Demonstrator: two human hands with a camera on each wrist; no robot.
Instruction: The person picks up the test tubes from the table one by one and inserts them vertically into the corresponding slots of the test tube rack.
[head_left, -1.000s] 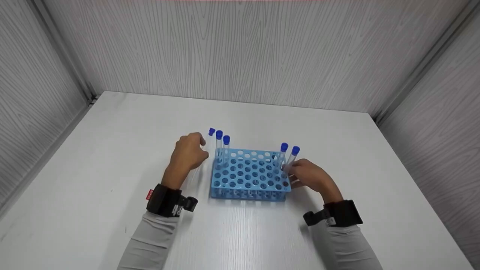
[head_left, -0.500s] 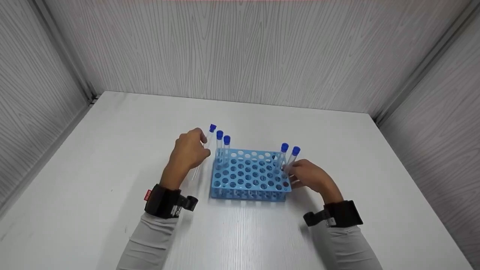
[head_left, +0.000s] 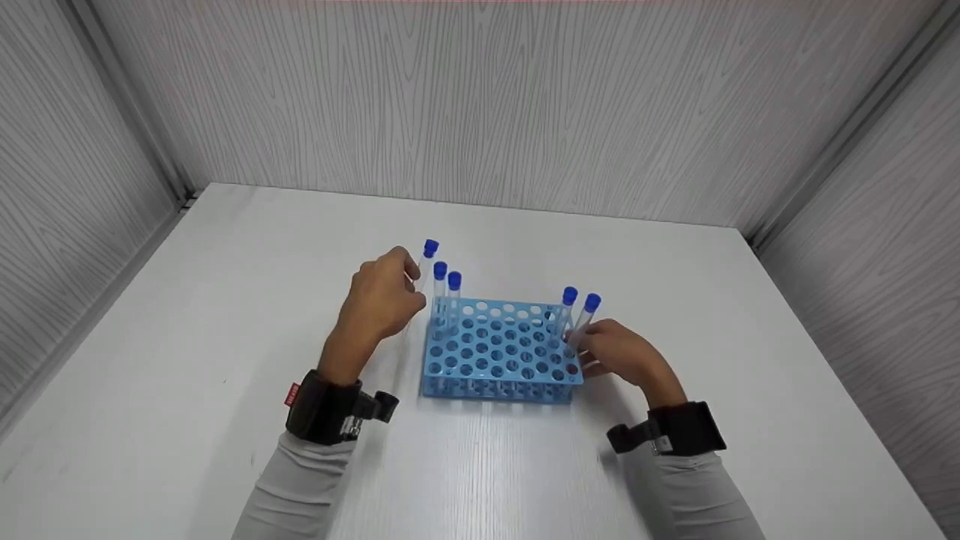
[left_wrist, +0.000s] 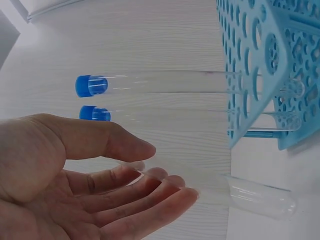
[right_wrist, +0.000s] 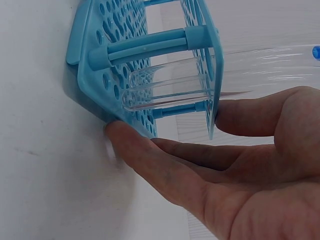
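My left hand (head_left: 379, 295) pinches a clear test tube (left_wrist: 262, 198) between thumb and fingertips, just left of the blue test tube rack (head_left: 501, 380). Its blue cap (head_left: 430, 247) shows above the hand in the head view, and the tube leans, apart from the rack. At the rack's right end is my right hand (head_left: 621, 352). Its thumb (right_wrist: 250, 117) presses the upper plate and its fingers touch the base. Two capped test tubes (head_left: 440, 281) stand in the rack's left back holes. Two more test tubes (head_left: 584, 316) are at the right end, one tilted.
The rack stands on a white table (head_left: 480, 465), with many round holes in its top plate. Grey wood-grain panels (head_left: 480, 105) enclose the table at the back and both sides. Each wrist wears a black strap (head_left: 324, 409) with a small camera.
My left hand has risen slightly and moved a little right and away from me, carrying the test tube up with it. The right hand and the rack look unchanged.
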